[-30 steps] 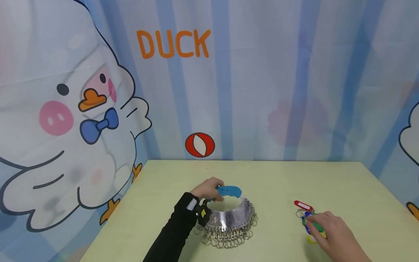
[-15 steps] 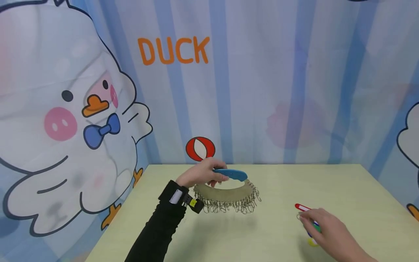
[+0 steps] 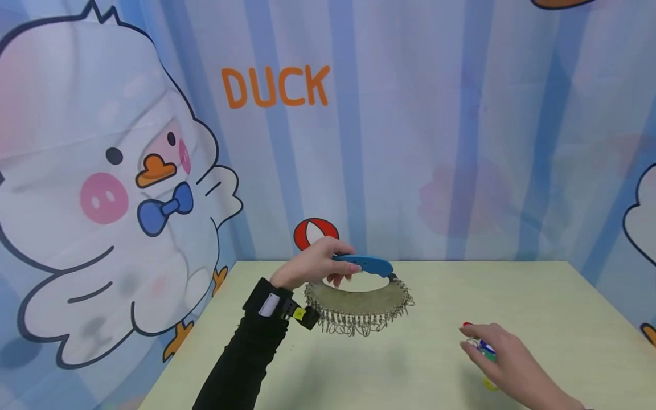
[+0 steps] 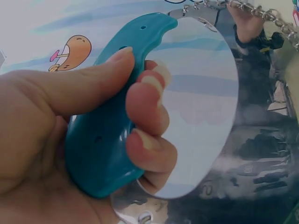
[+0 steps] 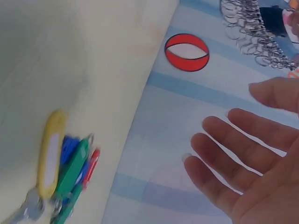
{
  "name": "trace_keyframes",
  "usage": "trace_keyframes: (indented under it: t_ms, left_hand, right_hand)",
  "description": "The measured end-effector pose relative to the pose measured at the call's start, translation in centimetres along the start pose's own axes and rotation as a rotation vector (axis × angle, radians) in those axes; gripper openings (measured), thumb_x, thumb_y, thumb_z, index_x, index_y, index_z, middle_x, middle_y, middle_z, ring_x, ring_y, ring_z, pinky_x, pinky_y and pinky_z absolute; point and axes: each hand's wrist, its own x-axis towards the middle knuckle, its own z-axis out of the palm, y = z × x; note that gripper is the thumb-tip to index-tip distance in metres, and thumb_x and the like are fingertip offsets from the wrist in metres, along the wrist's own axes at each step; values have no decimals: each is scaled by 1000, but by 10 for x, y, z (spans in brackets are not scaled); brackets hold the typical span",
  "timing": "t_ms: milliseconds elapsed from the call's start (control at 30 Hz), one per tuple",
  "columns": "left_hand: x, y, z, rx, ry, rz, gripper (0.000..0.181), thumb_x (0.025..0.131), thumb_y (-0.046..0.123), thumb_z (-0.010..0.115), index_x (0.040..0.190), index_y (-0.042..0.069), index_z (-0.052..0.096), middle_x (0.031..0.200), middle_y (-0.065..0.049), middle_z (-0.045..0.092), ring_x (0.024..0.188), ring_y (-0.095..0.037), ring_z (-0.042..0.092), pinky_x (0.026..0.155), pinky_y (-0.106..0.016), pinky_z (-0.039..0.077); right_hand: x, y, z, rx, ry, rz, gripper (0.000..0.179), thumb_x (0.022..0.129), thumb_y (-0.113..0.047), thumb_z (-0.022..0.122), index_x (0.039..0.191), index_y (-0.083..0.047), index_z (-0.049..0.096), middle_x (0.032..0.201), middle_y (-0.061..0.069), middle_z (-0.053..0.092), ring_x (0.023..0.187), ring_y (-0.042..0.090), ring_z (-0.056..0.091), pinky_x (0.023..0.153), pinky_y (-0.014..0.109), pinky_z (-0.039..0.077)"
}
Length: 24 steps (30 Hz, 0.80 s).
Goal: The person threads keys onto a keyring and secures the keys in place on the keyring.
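Observation:
My left hand holds up a curved metal key carrier by its blue handle, above the table. In the left wrist view, the thumb lies on the handle and the fingers curl round it; the shiny plate shows beyond. Rows of clips and small rings fringe the plate's outer edge. At the right, my right hand hovers with fingers extended and apart, holding nothing. Below it lie key tags, partly hidden in the head view: a yellow tag, a green tag, a red tag and blue ones. A key shows beside them.
The pale yellow table ends at a cloth backdrop printed with a duck and lettering. The backdrop stands upright along the table's far edge and both sides.
My left hand has lifted the key carrier off the table and tilted it, showing its duller side. My right hand's fingers have spread and drawn away from the key tags.

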Motion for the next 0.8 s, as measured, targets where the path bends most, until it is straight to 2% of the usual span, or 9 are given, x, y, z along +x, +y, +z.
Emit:
trace_keyframes:
  t_ms: [133, 200, 267, 333, 433, 500, 600, 733, 800]
  left_hand:
    - [1, 0, 1, 5, 1, 7, 9, 92, 12, 64, 87, 5, 66, 66, -6, 59, 58, -31, 52, 57, -32, 45]
    - [1, 2, 2, 15, -3, 22, 10, 93, 13, 63, 86, 5, 66, 65, -8, 59, 58, -31, 52, 58, -33, 46]
    - [3, 4, 2, 25, -6, 39, 11, 93, 13, 63, 86, 4, 66, 65, -11, 59, 57, -29, 52, 58, -32, 46]
    - [4, 6, 1, 34, -3, 46, 12, 93, 12, 63, 85, 4, 66, 65, -11, 59, 56, -24, 52, 58, -31, 47]
    - [4, 8, -1, 29, 0, 36, 10, 93, 12, 63, 86, 4, 65, 64, -7, 59, 55, -19, 51, 59, -32, 48]
    - [4, 9, 0, 19, -7, 23, 11, 93, 12, 63, 87, 4, 65, 66, -4, 59, 56, -20, 51, 59, -32, 48]
    - [5, 8, 1, 17, -22, 10, 11, 93, 13, 62, 87, 4, 64, 68, -3, 59, 59, -23, 51, 61, -30, 47]
    - [3, 4, 1, 33, -14, 1, 12, 94, 15, 62, 87, 5, 62, 71, -6, 59, 63, -30, 51, 62, -28, 45]
    - [2, 2, 0, 30, -7, -2, 11, 94, 14, 61, 87, 5, 62, 71, -6, 58, 61, -28, 51, 61, -28, 45]
  right_hand:
    - [16, -15, -2, 179, 2, -66, 36, 92, -29, 65, 124, -14, 62, 118, 4, 69, 101, 13, 65, 78, 26, 54]
    - [29, -24, -6, 309, -64, -69, 42, 94, -30, 62, 132, -15, 56, 128, 7, 64, 108, 14, 63, 82, 24, 53]
    - [43, -32, -10, 445, -143, -71, 49, 96, -30, 59, 141, -15, 47, 138, 12, 56, 120, 22, 58, 88, 26, 52]
    - [60, -40, -12, 579, -215, -88, 55, 98, -26, 56, 148, -17, 36, 146, 15, 47, 130, 32, 50, 94, 32, 50]
    - [84, -50, -8, 722, -307, -103, 61, 98, -22, 54, 152, -22, 27, 149, 16, 43, 136, 38, 42, 99, 42, 47]
    - [97, -56, -4, 753, -358, -113, 57, 98, -22, 54, 150, -20, 31, 145, 17, 48, 132, 34, 48, 96, 44, 47]
    - [106, -62, 1, 695, -378, -117, 42, 96, -25, 58, 136, -11, 53, 126, 16, 63, 102, 18, 61, 82, 35, 48]
    - [107, -65, 4, 601, -308, -112, 24, 93, -26, 64, 106, -6, 68, 100, 13, 69, 75, 10, 55, 70, 31, 47]
    - [107, -65, 2, 584, -274, -90, 21, 91, -27, 66, 102, -9, 69, 95, 10, 68, 76, 10, 59, 72, 31, 50]
